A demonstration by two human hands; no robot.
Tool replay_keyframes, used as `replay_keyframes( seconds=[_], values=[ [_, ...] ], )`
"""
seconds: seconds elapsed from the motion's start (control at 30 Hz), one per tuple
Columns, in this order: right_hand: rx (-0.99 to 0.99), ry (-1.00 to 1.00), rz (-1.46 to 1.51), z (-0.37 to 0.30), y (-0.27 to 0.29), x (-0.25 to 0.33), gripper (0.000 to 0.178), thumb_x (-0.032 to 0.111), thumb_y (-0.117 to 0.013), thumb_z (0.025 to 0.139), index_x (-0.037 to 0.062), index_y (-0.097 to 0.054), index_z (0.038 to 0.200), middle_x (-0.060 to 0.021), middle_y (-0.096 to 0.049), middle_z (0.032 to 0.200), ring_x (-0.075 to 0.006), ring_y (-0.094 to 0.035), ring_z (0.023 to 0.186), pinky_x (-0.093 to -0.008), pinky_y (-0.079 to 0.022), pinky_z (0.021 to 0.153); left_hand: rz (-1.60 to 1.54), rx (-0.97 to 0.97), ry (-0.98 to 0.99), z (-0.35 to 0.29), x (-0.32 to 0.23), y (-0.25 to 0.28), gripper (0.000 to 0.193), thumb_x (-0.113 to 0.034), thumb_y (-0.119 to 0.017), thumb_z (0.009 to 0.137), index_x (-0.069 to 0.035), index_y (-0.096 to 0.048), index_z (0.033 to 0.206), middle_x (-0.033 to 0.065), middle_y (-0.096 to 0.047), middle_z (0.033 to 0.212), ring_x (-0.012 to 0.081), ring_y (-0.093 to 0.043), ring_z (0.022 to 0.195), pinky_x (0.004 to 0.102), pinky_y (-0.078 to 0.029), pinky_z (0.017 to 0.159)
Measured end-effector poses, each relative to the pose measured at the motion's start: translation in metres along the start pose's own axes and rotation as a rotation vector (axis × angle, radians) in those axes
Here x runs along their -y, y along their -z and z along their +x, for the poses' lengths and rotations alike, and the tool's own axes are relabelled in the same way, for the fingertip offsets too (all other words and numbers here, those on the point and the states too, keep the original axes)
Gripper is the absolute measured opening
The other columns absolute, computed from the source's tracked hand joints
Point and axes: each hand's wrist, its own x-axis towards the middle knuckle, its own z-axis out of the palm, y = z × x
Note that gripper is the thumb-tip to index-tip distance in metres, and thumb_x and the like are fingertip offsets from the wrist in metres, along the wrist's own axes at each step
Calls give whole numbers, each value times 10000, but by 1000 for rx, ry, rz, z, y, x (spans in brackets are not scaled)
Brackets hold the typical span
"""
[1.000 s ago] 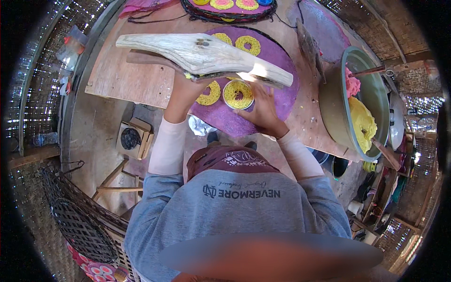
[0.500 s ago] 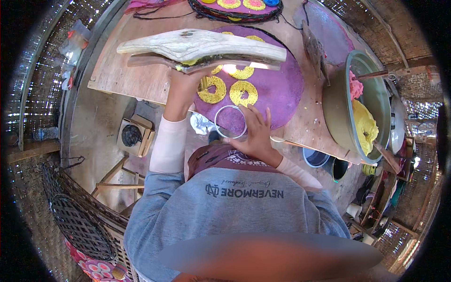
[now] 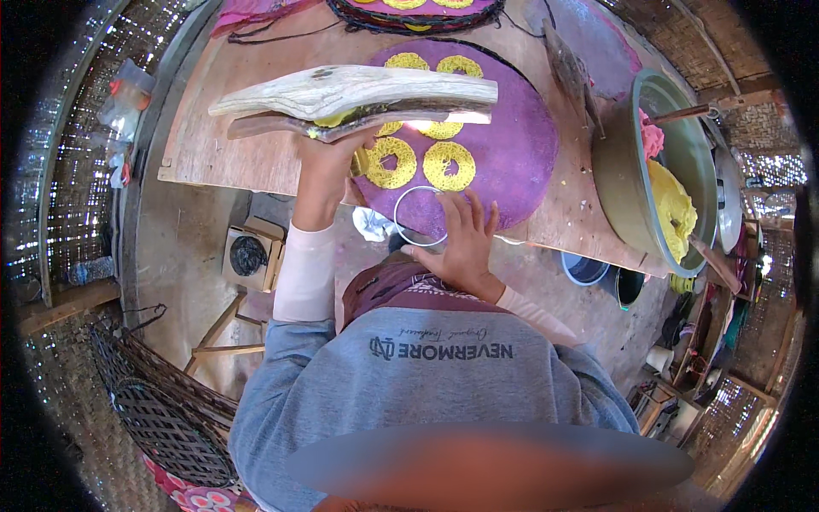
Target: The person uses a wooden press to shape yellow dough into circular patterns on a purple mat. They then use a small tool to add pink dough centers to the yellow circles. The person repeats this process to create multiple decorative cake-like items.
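My left hand (image 3: 320,164) is closed around a wooden press (image 3: 350,94), two long pale bars one above the other. Yellow dough (image 3: 341,117) smears the gap between the bars, and a yellowish cylinder (image 3: 360,162) shows under it, beside my fingers. Below lies a round purple mat (image 3: 512,171) bearing several lacy yellow dough rings (image 3: 450,165), some partly covered by the press. At the mat's near edge my right hand (image 3: 461,243) grips a thin white hoop (image 3: 396,224) between thumb and fingers. Only the mat and floor show through the hoop.
On the right of the wooden table (image 3: 222,162) stands a large green basin (image 3: 610,171) with yellow dough (image 3: 671,209) and pink dough (image 3: 651,139). A dark-rimmed tray (image 3: 418,19) of dough rings sits at the far edge. Buckets (image 3: 585,268) stand on the floor.
The press has come slightly nearer to me and left, baring more of the far dough rings. The view has shifted a little. My right hand stays at the hoop.
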Motion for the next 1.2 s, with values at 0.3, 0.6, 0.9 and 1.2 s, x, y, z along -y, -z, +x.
replay_keyframes(
  seconds=[0.3, 0.6, 0.9, 1.2],
  values=[
    [4, 270, 65, -16, 3, -17, 190, 242, -716, 678, 195, -647, 849, -4, -552, 1066, -220, -465, 1122, -531, -103, 1046, 17, 23, 48, 3, -3, 16, 231, 69, -665, 697, 25, -599, 914, 66, -621, 847, 126, -572, 681, 245, -453, 578],
    [-13, 200, 80, -5, -4, 4, 129, 232, -702, 689, 178, -633, 783, 14, -566, 1010, -194, -500, 1079, -559, -146, 1014, 15, 38, 11, 2, 3, 27, 247, 77, -627, 691, 19, -585, 928, 66, -618, 839, 133, -581, 692, 247, -460, 600],
    [13, 146, 70, 1, -2, 9, 197, 238, -719, 652, 164, -628, 810, -6, -551, 1002, -219, -481, 1084, -537, -113, 1033, 37, -14, 18, -7, 4, 26, 192, 29, -632, 703, -16, -591, 885, 36, -603, 744, 120, -559, 642, 240, -416, 565],
    [-326, 39, -87, 53, 56, -74, 259, 282, -706, 684, 148, -615, 885, -79, -556, 965, -256, -514, 986, -482, -297, 941, 58, -83, -62, -16, -3, 33, 369, 79, -680, 678, 29, -570, 1027, 68, -611, 985, 133, -583, 838, 246, -474, 713]
  ],
)
